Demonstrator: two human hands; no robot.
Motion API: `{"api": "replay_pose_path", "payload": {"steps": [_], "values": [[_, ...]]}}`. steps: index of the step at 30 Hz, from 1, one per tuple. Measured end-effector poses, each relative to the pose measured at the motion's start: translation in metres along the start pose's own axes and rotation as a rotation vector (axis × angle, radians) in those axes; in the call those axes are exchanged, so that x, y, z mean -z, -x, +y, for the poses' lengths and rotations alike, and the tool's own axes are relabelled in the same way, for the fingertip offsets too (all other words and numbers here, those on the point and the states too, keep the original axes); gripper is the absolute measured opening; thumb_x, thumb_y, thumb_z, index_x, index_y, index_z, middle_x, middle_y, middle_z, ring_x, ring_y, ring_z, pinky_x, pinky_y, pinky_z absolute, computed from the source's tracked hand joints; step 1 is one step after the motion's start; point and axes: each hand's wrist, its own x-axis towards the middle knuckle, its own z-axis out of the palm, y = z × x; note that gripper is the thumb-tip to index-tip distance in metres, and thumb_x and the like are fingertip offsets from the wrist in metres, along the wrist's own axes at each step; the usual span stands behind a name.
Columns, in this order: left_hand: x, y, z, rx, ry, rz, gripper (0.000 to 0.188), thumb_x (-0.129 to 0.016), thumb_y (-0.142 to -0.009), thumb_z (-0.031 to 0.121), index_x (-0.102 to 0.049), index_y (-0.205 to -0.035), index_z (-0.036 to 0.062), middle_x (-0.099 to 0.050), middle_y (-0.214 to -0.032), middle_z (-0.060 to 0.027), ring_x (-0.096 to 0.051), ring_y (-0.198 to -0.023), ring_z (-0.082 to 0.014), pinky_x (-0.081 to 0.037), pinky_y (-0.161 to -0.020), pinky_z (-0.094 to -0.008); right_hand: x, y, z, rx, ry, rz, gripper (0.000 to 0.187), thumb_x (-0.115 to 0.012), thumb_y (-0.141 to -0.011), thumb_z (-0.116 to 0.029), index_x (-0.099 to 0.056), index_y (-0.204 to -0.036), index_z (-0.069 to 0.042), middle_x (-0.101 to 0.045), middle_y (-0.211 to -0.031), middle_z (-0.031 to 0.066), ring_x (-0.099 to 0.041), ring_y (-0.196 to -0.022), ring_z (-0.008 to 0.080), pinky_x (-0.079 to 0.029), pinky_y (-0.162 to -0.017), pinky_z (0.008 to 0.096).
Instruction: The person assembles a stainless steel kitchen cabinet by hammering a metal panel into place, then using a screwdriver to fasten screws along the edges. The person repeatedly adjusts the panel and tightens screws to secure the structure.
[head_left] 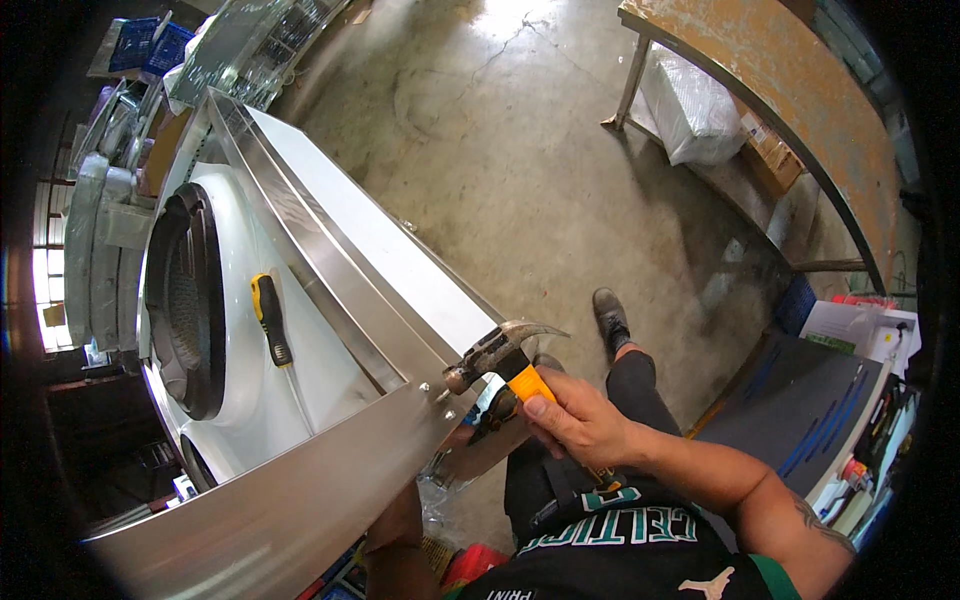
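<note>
My right hand [575,418] is closed round the yellow-orange handle of a claw hammer [490,358]. The hammer's striking face is close to small bolts [437,392] at the corner of a brushed metal panel [300,500]; I cannot tell whether it touches them. My left forearm [398,525] reaches up behind that panel, which hides the fingers. The panel belongs to a large metal-framed unit holding a white moulded body [250,390] with a black ring-shaped opening [188,300]. A yellow-and-black screwdriver [270,318] lies on the white body.
A worn workbench [760,80] stands at the far right, with a plastic-wrapped package [690,105] and a cardboard box [772,150] beneath. Nearer right is a dark grey padded surface [790,400] beside assorted tools. Wrapped goods [100,240] are stacked at left. Concrete floor [500,170] lies beyond the unit.
</note>
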Motion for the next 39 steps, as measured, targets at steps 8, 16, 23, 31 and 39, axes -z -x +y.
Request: {"api": "replay_pose_path", "payload": {"steps": [8, 16, 23, 31, 39], "values": [[0.002, -0.002, 0.008, 0.019, 0.003, -0.006, 0.067, -0.063, -0.094, 0.059, -0.056, -0.140, 0.0122, -0.059, -0.140, -0.0090, -0.054, -0.130, -0.0278, -0.041, -0.110, -0.0447, 0.000, 0.002, 0.002, 0.023, -0.132, -0.050, 0.040, -0.041, -0.110, -0.044, -0.049, -0.110, -0.006, -0.050, -0.080, 0.0025, -0.051, -0.063, 0.0099, -0.047, -0.053, 0.0248], [0.005, 0.006, 0.013, 0.024, -0.015, 0.008, 0.067, -0.062, -0.094, 0.059, -0.055, -0.140, 0.0124, -0.059, -0.140, -0.0091, -0.053, -0.130, -0.0280, -0.040, -0.110, -0.0450, -0.008, 0.004, 0.006, 0.052, -0.216, 0.076, 0.038, -0.044, -0.110, -0.042, -0.050, -0.104, -0.005, -0.050, -0.071, -0.0002, -0.050, -0.053, 0.0077, -0.043, -0.049, 0.0242], [0.005, 0.014, 0.016, 0.043, -0.024, 0.023, 0.066, -0.062, -0.094, 0.059, -0.055, -0.141, 0.0126, -0.059, -0.140, -0.0091, -0.053, -0.130, -0.0282, -0.040, -0.111, -0.0453, -0.015, 0.004, 0.010, 0.081, -0.190, 0.022, 0.038, -0.044, -0.110, -0.042, -0.049, -0.103, -0.004, -0.050, -0.070, -0.0006, -0.050, -0.052, 0.0081, -0.042, -0.047, 0.0252], [-0.001, -0.001, 0.016, 0.014, -0.010, 0.026, 0.066, -0.061, -0.094, 0.059, -0.055, -0.141, 0.0129, -0.059, -0.141, -0.0091, -0.053, -0.131, -0.0283, -0.040, -0.111, -0.0456, -0.010, 0.001, 0.010, 0.083, -0.114, 0.060, 0.040, -0.046, -0.109, -0.043, -0.049, -0.103, -0.003, -0.051, -0.070, -0.0003, -0.050, -0.052, 0.0091, -0.041, -0.047, 0.0259], [-0.005, 0.007, 0.025, 0.030, -0.011, 0.042, 0.066, -0.061, -0.094, 0.060, -0.055, -0.141, 0.0132, -0.058, -0.141, -0.0092, -0.052, -0.131, -0.0285, -0.039, -0.111, -0.0459, -0.005, 0.002, 0.014, 0.034, -0.113, 0.054, 0.042, -0.046, -0.109, -0.043, -0.051, -0.108, -0.002, -0.052, -0.069, 0.0001, -0.052, -0.054, 0.0091, -0.043, -0.048, 0.0254]]}}
